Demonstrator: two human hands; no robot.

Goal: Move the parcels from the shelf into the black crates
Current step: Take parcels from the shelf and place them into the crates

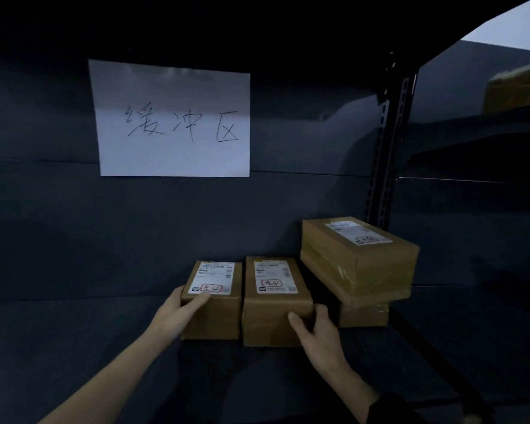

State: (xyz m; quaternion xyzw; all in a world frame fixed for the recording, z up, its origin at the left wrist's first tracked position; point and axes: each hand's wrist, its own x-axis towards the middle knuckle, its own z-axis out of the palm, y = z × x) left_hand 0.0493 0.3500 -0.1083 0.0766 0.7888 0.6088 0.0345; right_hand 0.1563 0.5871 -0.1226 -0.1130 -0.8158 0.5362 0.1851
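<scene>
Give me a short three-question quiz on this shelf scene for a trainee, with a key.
1. Fill the gap: the white sign hangs ___ the left small parcel.
2. True or false: the left hand grips the left small parcel.
3. The right hand grips: A the middle parcel; B the white sign; C nothing.
Key: 1 above; 2 true; 3 A.

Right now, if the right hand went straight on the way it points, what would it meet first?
The middle box: the right hand is on its front right corner, thumb on its front. The lower box of the stack sits close beside the fingers; whether they would brush it is unclear.
</scene>
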